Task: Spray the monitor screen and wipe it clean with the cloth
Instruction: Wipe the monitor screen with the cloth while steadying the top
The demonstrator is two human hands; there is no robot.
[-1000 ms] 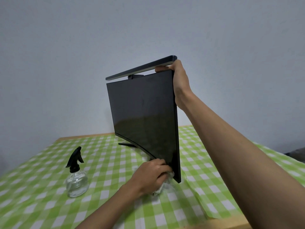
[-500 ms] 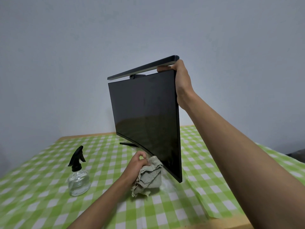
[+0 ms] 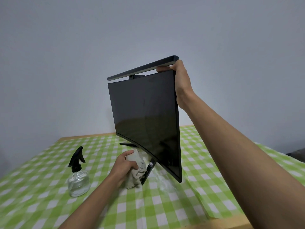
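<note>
The monitor screen point(image 3: 145, 116) stands mid-surface point(image 3: 165, 209), angled so its right edge is nearest me. My right grip point(image 3: 181, 83) wraps the top right corner, thumb at the front just under the light bar point(image 3: 142, 68), I judge to steady the panel against wiping pressure. My left grip point(image 3: 123, 166) is curled tight round the bunched cloth point(image 3: 137, 172), low beside the stand leg point(image 3: 148, 171), under the screen's bottom edge, seemingly off the glass. The spray bottle point(image 3: 78, 177) stands well left, out of the way.
</note>
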